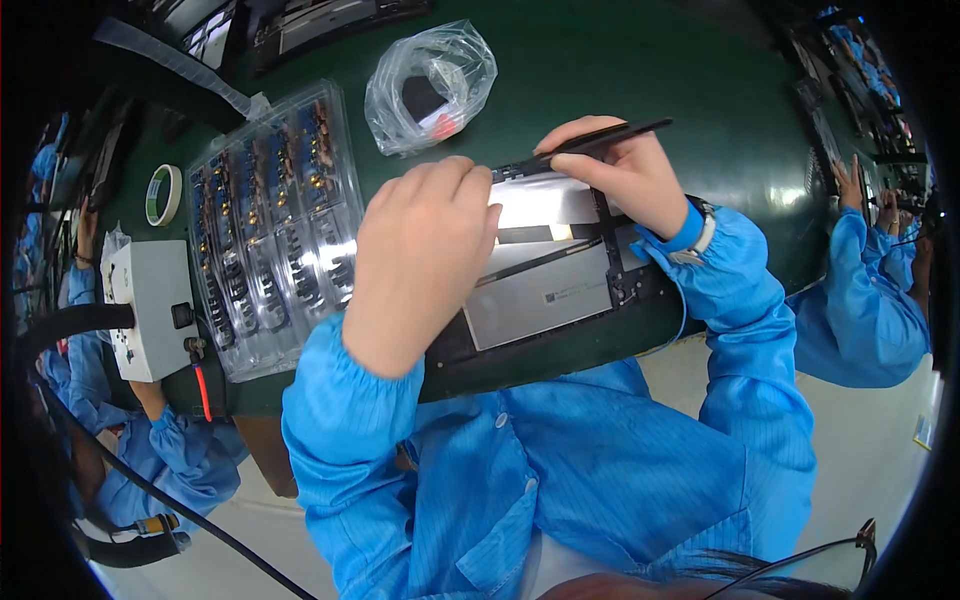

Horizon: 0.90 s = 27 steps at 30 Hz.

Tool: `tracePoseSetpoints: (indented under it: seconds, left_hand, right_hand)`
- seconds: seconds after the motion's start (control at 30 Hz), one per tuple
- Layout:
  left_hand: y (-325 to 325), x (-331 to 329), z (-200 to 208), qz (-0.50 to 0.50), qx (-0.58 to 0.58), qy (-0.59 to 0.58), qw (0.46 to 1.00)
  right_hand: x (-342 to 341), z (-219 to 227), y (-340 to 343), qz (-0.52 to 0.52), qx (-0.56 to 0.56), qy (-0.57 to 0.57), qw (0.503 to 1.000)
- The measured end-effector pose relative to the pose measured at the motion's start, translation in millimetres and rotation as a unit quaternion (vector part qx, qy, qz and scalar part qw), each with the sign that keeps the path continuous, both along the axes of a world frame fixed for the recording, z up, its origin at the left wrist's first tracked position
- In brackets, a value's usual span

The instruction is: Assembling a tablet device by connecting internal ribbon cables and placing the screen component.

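In front of me an opened tablet [610,262] lies on the table, its inside up, with silver battery panels [545,300] and black frame parts showing. My left hand [425,245] is closed over the tablet's far left part, its fingers bent down; what the fingertips grip is hidden. My right hand [630,175] pinches a slim black tool [610,136] between thumb and fingers above the tablet's far edge. One end of that tool sticks out to the right, past the knuckles. Around the right wrist sits a blue band [688,230] with a cord running down from it.
Left of the tablet stands a clear plastic tray [350,180] of small circuit parts. A clear plastic bag [400,85] lies beyond it. Farther left are a tape roll [177,195] and a white box [160,290] with cables. Other people in blue work at both sides.
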<state>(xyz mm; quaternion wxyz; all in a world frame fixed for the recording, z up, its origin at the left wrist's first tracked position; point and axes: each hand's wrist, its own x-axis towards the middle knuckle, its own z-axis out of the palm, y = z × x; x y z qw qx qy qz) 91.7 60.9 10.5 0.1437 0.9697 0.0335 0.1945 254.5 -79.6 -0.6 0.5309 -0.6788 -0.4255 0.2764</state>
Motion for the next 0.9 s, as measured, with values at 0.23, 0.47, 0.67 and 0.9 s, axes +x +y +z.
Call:
tracePoseSetpoints:
  seconds: [0.23,0.47,0.67,0.9]
  left_hand:
    - [-8,13,-33,0.030,-0.070,-0.010,0.997]
    - [-8,16,-32,0.043,-0.083,0.001,0.996]
    - [-9,17,-29,0.038,-0.039,0.051,0.997]
    - [-10,15,-32,0.039,-0.026,0.038,0.998]
  right_hand:
    - [9,-18,4,0.003,-0.018,-0.045,0.999]
    - [8,-18,4,0.010,-0.017,-0.079,0.997]
    - [8,-14,4,0.027,-0.030,-0.131,0.991]
    - [8,-15,2,0.009,-0.022,-0.116,0.993]
